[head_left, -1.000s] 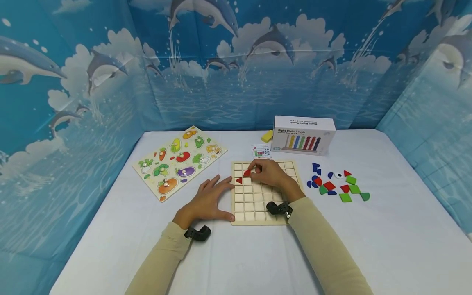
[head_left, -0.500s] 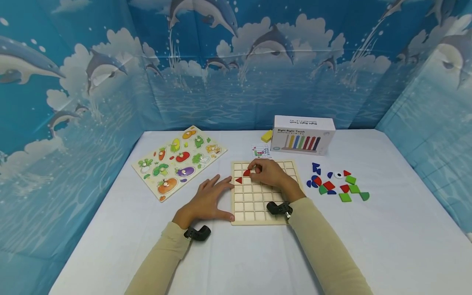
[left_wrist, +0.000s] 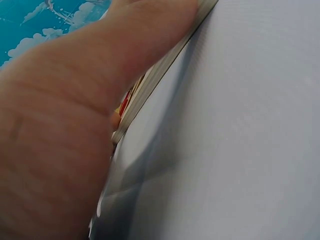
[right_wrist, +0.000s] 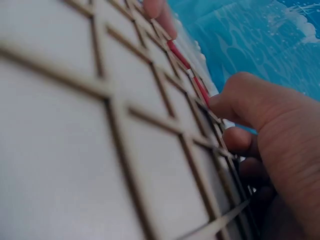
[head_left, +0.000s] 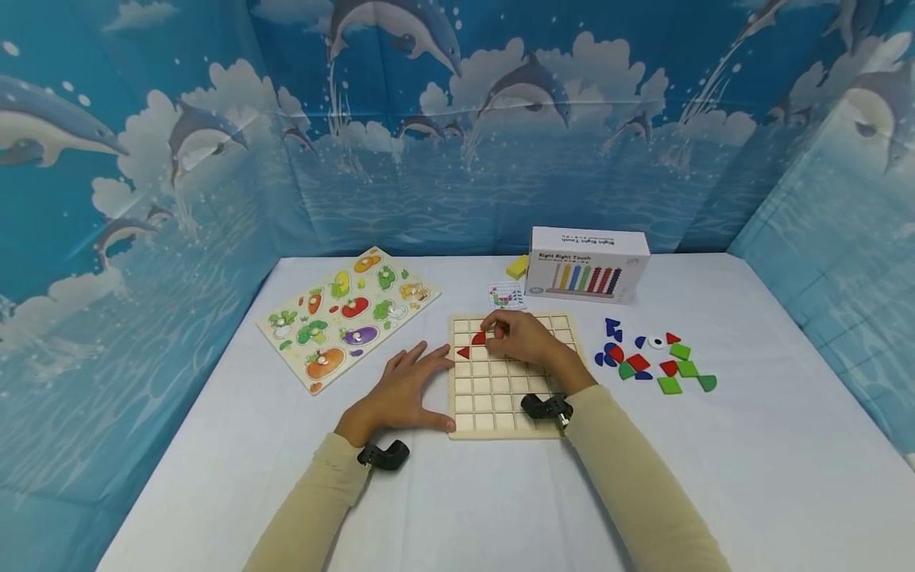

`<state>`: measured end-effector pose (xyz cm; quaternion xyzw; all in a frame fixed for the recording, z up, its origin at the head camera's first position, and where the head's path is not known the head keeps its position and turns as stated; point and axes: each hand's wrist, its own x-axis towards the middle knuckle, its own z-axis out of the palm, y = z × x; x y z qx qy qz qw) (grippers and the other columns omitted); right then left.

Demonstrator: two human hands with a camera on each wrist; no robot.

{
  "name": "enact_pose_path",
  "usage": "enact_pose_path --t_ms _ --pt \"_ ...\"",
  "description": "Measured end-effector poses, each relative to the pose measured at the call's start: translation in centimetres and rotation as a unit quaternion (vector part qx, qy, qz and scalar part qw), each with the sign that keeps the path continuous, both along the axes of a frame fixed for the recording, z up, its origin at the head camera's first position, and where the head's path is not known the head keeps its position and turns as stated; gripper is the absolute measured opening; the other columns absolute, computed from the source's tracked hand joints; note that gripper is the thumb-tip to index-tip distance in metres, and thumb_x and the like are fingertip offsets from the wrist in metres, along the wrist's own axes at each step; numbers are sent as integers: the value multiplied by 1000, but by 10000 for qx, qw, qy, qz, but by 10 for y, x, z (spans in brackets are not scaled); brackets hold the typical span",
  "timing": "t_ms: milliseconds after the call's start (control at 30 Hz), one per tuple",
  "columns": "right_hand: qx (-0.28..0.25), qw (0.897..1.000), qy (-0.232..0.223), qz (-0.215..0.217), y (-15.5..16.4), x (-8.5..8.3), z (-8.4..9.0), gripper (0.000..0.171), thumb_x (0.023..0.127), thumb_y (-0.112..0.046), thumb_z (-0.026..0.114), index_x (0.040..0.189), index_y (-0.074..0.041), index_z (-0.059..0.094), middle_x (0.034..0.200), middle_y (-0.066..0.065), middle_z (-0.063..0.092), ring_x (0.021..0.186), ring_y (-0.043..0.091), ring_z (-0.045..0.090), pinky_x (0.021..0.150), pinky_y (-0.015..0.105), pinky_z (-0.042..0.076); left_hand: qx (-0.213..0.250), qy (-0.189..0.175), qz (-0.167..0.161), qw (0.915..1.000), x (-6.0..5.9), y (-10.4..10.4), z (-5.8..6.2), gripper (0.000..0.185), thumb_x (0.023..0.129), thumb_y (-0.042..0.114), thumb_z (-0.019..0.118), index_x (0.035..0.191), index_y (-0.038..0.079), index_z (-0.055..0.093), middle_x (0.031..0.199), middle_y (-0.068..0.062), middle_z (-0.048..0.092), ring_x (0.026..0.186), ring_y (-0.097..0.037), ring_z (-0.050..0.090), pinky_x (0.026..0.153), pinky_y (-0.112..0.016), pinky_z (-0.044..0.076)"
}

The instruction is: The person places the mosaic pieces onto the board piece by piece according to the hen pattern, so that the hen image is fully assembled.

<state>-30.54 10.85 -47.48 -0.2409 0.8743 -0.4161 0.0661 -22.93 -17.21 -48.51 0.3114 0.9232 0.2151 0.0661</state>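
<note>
A wooden grid board [head_left: 484,403] lies flat in front of the person. The left hand [head_left: 403,391] rests at its left edge with fingers spread, thumb by the lower corner; in the left wrist view the thumb [left_wrist: 125,47] lies against the board's side. At the upper left of the grid, the right hand [head_left: 527,340] pinches a red quarter-circle piece [head_left: 478,338] with curled fingers. In the right wrist view, the thumb meets that red piece's edge [right_wrist: 201,91]. One cell down and left sits a red triangle piece [head_left: 464,352]. The right hand hides part of the grid.
Several blue, red and green pieces [head_left: 638,362] lie scattered right of the board, with a white ring-like piece [head_left: 655,342]. Behind stand a printed box [head_left: 588,266], a yellow block [head_left: 518,267] and a pattern card [head_left: 507,295]. A vegetable puzzle board [head_left: 349,318] lies at left.
The right wrist has shifted slightly to the right while its fingers stay at the red quarter-circle piece. The left hand and the board hold their places.
</note>
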Motion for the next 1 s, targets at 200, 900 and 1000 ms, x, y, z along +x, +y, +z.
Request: enact_pose_path --t_ms 200,900,1000 --pt "-232 9990 215 309 10 8 1 24 94 -7 69 118 -6 67 90 1 61 77 18 54 72 32 48 -58 -10 -4 10000 3 0 1 101 70 77 74 152 27 43 167 7 21 153 -30 7 117 -57 9" --pt "1511 9729 182 -1741 201 34 34 35 95 -18 70 125 0 63 108 16 61 102 36 52 79 44 56 22 3 -32 10000 1 2 -1 101 70 78 73 151 27 44 167 6 22 153 -31 7 117 -58 8" --pt "1805 9633 -36 -1986 230 42 26 40 92 -21 74 122 2 63 105 19 60 97 37 52 72 40 57 11 2 -19 10000 0 1 -1 100 70 79 73 151 28 45 166 6 23 153 -31 7 117 -59 8"
